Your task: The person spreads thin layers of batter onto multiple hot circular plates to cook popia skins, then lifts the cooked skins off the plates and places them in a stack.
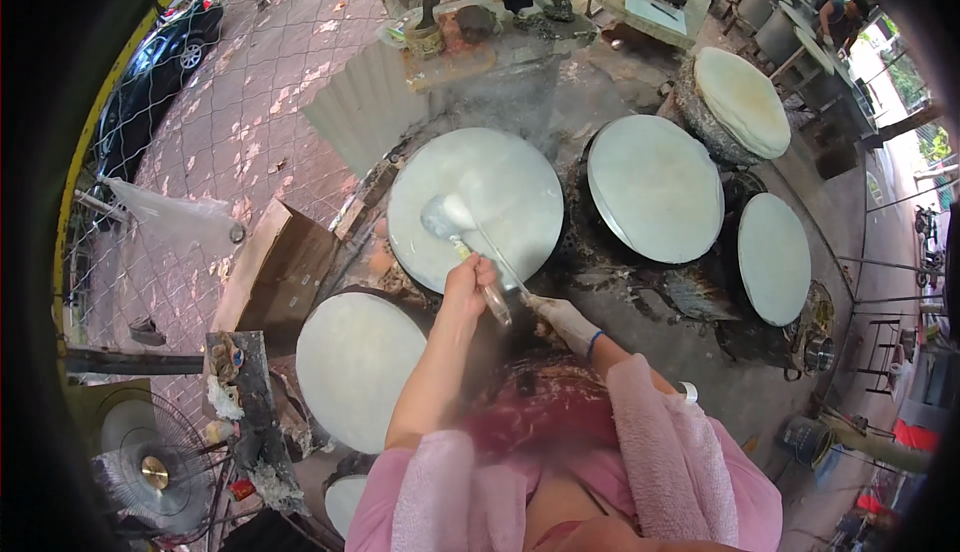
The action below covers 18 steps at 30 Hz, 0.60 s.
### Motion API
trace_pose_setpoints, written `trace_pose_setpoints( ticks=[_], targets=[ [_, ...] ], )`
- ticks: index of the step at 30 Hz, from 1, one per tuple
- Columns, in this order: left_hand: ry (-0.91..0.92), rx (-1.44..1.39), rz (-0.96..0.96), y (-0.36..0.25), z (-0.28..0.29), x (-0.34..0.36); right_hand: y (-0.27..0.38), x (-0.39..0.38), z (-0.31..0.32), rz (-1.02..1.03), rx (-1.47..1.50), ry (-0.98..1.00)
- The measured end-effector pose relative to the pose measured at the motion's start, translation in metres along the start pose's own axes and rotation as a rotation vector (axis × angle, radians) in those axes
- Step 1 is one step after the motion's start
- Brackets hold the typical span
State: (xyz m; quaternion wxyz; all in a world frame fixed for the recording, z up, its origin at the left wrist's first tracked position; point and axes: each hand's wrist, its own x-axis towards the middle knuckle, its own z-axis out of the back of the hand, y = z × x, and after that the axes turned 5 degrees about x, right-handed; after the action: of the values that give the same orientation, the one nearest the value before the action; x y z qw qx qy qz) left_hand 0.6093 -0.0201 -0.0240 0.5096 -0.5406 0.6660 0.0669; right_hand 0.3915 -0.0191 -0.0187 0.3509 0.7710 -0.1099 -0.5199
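Observation:
Over a large round white pan surface [530, 177], which gives off steam, both my hands hold tools. My bare left hand [468, 285] is closed round the handle of a round, flat grey spreader [436, 220], whose disc is near the pan's middle. My right hand [565, 324], in a pale glove, grips the long thin handle of a ladle [500, 259]. The ladle's head, white with what looks like batter, overlaps the disc. Whether either tool touches the surface, I cannot tell.
More round white-topped pans stand around me: one at lower left [360, 372], one to the right [655, 189], another farther right [773, 259]. A pale round stack [741, 102] is at upper right. A cardboard box [285, 267], wire fence and fan [155, 472] are left.

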Motion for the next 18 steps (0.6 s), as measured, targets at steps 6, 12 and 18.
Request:
trace_pose_setpoints(
  ticks=[6,12,18],
  targets=[
    [0.863,-0.524,0.022,-0.024,0.038,-0.034,0.032,-0.003,0.056,0.079,0.106,-0.102],
    [0.553,-0.199,-0.186,-0.045,0.006,-0.094,0.016,-0.015,0.086,0.318,-0.370,0.005],
    [0.137,0.013,-0.270,-0.017,-0.067,-0.104,0.041,-0.048,0.252,0.568,-0.549,-0.866]
  ],
)
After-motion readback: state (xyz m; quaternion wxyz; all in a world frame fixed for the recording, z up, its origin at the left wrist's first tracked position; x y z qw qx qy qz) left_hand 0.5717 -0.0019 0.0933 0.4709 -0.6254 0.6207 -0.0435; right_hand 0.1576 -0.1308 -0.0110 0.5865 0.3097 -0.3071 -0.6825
